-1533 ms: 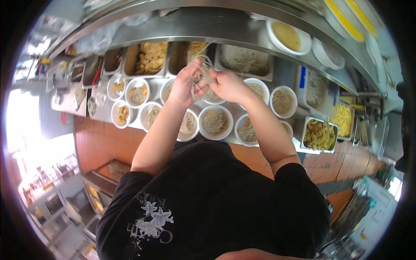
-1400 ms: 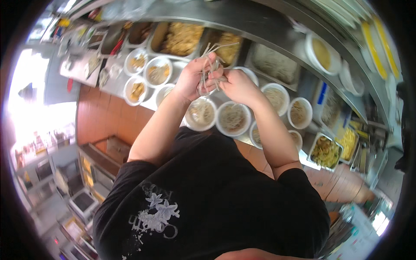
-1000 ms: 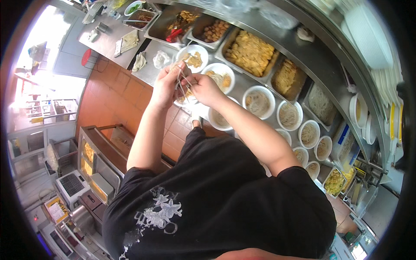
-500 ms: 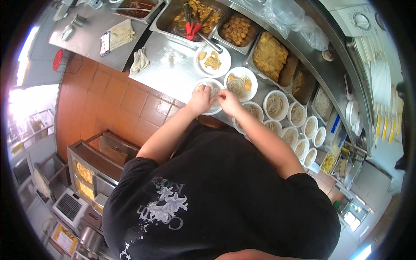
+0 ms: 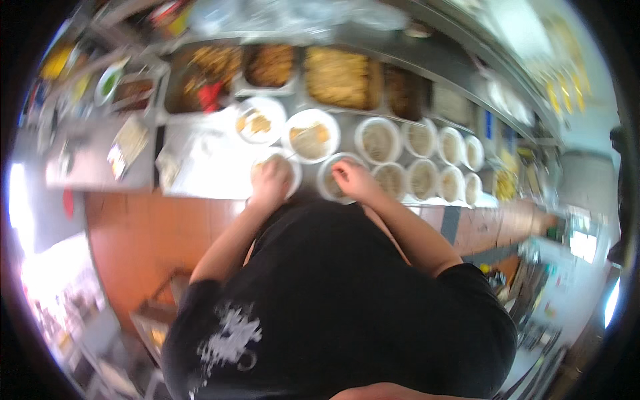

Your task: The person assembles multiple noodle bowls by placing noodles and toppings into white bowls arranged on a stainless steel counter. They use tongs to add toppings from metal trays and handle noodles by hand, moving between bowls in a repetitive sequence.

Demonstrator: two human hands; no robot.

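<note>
White plastic bowls fill the steel counter under both hands. Left hand lies curled over the near bowl at the counter's front edge, covering most of it; the blur hides whether the fingers pinch anything. Right hand rests, fingers bent, on the rim of the next bowl, whose contents look pale, perhaps noodles. Just behind them stand a bowl with orange bits and a larger bowl of pale food with an orange patch. To the right runs a double row of smaller bowls, each with a beige filling. Along the back sit steel trays: dark brown pieces, yellow fried food, and one with a red item. A flat white wrapped packet lies far left.
</note>
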